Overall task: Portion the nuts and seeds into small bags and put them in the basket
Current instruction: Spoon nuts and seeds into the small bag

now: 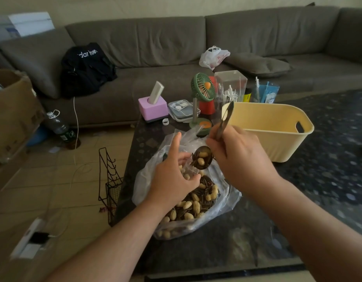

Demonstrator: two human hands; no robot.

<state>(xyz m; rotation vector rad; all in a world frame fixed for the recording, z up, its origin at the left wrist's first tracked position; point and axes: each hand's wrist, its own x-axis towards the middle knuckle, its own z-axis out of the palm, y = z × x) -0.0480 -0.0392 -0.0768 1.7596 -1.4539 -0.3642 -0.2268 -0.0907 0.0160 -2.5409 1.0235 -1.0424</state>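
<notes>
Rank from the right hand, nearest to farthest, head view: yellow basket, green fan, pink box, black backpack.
From the right hand, which grips the spoon:
1. Yellow basket, just to its right on the table.
2. Green fan, behind it, mid-table.
3. Pink box, at the table's far left.
4. Black backpack, on the sofa, far left.

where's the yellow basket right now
In the head view the yellow basket stands on the dark table, right of centre, just beyond the right hand and right of the green fan.
</notes>
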